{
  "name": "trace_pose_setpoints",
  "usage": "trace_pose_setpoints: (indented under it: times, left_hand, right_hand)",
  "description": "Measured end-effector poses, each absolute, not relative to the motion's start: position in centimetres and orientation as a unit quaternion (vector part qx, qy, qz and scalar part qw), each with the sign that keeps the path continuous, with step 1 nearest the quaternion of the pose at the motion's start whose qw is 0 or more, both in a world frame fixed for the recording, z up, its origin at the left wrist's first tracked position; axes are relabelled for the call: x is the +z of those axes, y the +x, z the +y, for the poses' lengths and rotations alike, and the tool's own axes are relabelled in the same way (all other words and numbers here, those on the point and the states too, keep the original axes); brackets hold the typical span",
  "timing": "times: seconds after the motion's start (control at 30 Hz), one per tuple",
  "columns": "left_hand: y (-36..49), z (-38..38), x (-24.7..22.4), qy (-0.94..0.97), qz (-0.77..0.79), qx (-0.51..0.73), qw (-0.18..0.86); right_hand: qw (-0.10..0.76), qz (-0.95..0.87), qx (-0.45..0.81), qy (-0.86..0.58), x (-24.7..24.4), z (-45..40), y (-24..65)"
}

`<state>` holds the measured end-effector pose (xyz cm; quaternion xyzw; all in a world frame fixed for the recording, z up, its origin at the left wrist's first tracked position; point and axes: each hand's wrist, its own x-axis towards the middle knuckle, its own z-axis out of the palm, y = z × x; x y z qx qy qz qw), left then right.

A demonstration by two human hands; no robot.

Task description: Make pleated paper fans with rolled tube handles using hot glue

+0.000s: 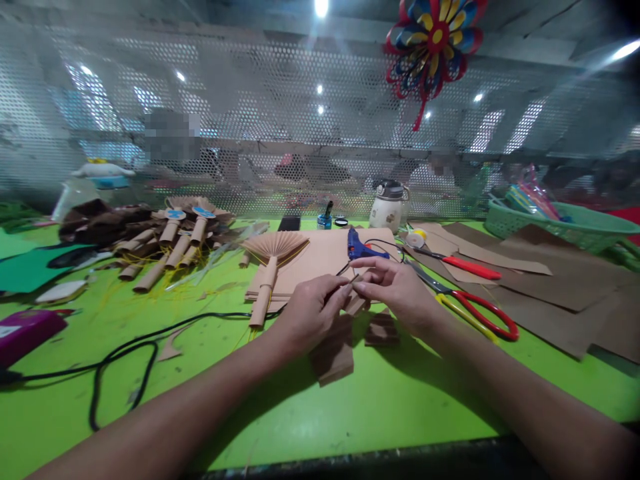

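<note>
Between the fingertips of my left hand (317, 310) and my right hand (403, 290) is a small folded piece of brown paper (356, 305). Both hands pinch it, thumb against finger, just above the table. Below it lie a larger brown paper piece (336, 353) and a small pleated one (382, 329). Just beyond the fingers, a blue glue gun (364, 248) rests on a stack of tan paper sheets (320, 263). A pleated paper fan (275, 250) with a rolled handle leans on that stack's left side. My fingers partly hide the held paper.
Scissors with red and yellow handles (480, 313) and a red-handled tool (470, 267) lie right, by brown sheets (565, 267). Several paper fans (183, 233) lie left. A black cord (150, 333) loops across the green table (280, 427). A jug (387, 207) and green basket (565, 223) stand behind.
</note>
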<state>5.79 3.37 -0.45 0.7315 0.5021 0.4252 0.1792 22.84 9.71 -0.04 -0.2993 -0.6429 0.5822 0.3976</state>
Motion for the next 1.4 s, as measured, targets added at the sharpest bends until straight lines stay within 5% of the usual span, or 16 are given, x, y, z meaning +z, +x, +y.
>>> trace_pose_setpoints:
  times: [0.4, 1.4]
  left_hand:
    - [5.32, 3.84, -0.95, 0.735, 0.522, 0.416, 0.119]
    - [5.28, 3.84, -0.98, 0.721, 0.529, 0.419, 0.156]
  right_hand:
    - [0.375, -0.656, 0.579, -0.306, 0.11, 9.89, 22.84]
    - [0.379, -0.631, 0.618, -0.278, 0.1, 9.57, 22.67]
